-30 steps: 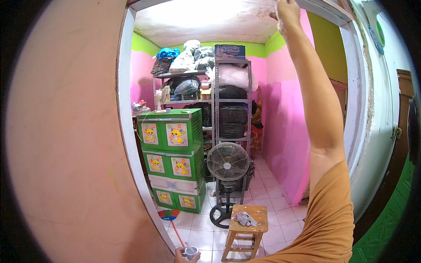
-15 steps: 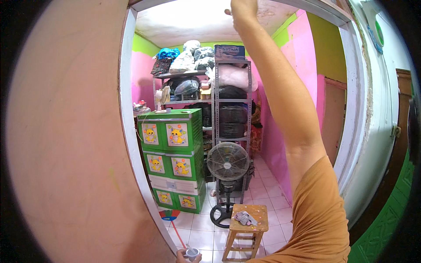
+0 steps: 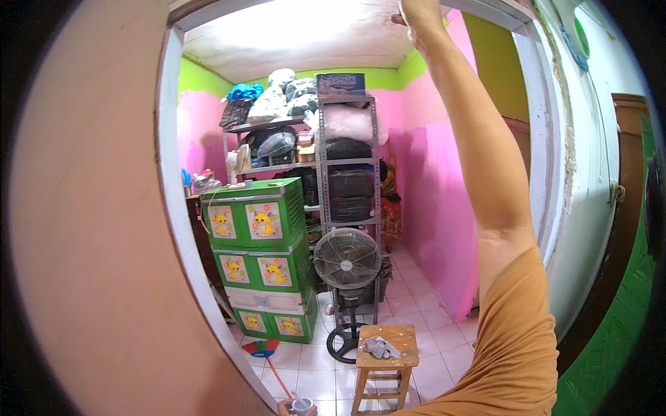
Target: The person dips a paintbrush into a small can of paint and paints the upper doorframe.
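My left hand (image 3: 284,408), at the bottom edge, is closed around a small whitish cup (image 3: 302,407). A thin light-coloured stick or handle (image 3: 298,397) leans out of the cup; its lower end is hidden inside. My right arm, in an orange-brown sleeve, is stretched high up. My right hand (image 3: 418,15) is beside the upper part of the door frame (image 3: 479,11) and is cut off by the top edge. Its fingers are mostly out of sight, so what it holds or touches cannot be seen.
Through the doorway stand a wooden stool (image 3: 388,334) with a crumpled cloth (image 3: 380,347) on it, a black fan (image 3: 347,258), a green drawer cabinet (image 3: 303,243) and a loaded metal shelf (image 3: 321,159). A red-handled broom (image 3: 277,376) lies near the left jamb. Pink walls flank the room.
The view has swung a little to the right, so the room's contents sit further left. My right hand, still raised, appears further right. My left hand keeps the cup low.
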A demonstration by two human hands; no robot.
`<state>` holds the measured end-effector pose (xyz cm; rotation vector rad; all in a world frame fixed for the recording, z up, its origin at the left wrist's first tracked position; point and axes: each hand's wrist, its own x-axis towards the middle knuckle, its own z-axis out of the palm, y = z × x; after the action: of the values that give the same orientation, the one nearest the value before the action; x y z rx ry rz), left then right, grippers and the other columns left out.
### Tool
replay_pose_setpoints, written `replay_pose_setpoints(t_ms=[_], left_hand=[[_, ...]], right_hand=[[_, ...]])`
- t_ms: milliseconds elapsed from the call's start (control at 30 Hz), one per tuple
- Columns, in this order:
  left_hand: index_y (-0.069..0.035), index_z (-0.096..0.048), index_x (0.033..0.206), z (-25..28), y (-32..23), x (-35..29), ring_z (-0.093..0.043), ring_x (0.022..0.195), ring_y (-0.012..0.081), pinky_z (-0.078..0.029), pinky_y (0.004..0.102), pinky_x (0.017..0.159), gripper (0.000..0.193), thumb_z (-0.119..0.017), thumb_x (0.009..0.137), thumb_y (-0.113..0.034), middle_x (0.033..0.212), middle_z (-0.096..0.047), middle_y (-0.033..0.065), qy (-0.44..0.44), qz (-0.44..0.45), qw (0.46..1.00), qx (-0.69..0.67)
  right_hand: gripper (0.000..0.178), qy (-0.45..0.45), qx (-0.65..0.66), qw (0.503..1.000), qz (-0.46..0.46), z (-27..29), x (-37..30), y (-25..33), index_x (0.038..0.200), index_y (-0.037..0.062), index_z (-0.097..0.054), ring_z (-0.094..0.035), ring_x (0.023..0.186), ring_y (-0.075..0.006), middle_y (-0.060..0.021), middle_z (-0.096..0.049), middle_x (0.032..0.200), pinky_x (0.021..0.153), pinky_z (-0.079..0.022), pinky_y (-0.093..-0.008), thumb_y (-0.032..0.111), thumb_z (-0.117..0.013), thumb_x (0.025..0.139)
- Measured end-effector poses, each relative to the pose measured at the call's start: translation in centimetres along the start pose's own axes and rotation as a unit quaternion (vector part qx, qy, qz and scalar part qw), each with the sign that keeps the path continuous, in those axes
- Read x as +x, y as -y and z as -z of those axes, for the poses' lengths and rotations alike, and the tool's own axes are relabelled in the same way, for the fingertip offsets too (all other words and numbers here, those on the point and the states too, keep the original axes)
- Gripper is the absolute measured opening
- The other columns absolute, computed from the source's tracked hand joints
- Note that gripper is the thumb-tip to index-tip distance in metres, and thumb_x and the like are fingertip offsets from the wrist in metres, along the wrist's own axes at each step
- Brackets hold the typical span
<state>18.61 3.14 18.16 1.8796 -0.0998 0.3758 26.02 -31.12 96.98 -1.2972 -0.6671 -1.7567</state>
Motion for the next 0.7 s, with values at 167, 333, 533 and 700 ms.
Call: replay_pose_setpoints(t_ms=[167,333,533,700], left_hand=[[-0.003,-0.054,0.118,-2.2,-2.6,0.9,-0.067,0.085,0.0233,-0.054,0.0371,0.073,0.058,-0.087,0.076,-0.025,0.097,-0.069,0.0127,0.050,0.025,0.998,0.030],[-0.002,-0.053,0.117,-5.1,-3.0,1.7,-0.067,0.085,0.0230,-0.054,0.0359,0.072,0.056,-0.086,0.078,-0.026,0.097,-0.069,0.0137,0.071,-0.011,0.997,-0.003],[-0.001,-0.053,0.117,-7.6,-5.9,1.8,-0.067,0.086,0.0233,-0.054,0.0363,0.074,0.057,-0.086,0.078,-0.026,0.098,-0.069,0.0145,0.112,-0.015,0.994,-0.016],[0.000,-0.053,0.117,-9.2,-5.8,1.8,-0.066,0.086,0.0239,-0.053,0.0365,0.075,0.058,-0.086,0.077,-0.026,0.098,-0.068,0.0148,0.125,-0.010,0.992,0.017]], right_hand=[[0.031,-0.060,-0.013,0.998,-0.008,9.3,1.6,-1.3,0.110,0.0015,-0.063,-0.060,0.074,-0.0212,-0.0101,-0.063,0.090,0.057,-0.054,-0.0382,0.029,-0.052,0.101],[0.021,-0.125,-0.016,0.992,-0.012,18.1,6.3,-2.3,0.102,0.0042,-0.061,-0.053,0.058,-0.0204,-0.0087,-0.058,0.081,0.049,-0.050,-0.0354,0.023,-0.053,0.096],[0.018,-0.121,-0.024,0.991,-0.040,26.4,9.4,-3.1,0.101,-0.0075,-0.051,-0.050,0.054,-0.0175,-0.0116,-0.053,0.079,0.047,-0.045,-0.0329,0.007,-0.046,0.092],[0.022,-0.247,-0.122,0.961,-0.001,28.3,9.7,-2.6,0.103,-0.0105,-0.055,-0.054,0.057,-0.0183,-0.0096,-0.055,0.081,0.045,-0.048,-0.0319,0.006,-0.049,0.089]])
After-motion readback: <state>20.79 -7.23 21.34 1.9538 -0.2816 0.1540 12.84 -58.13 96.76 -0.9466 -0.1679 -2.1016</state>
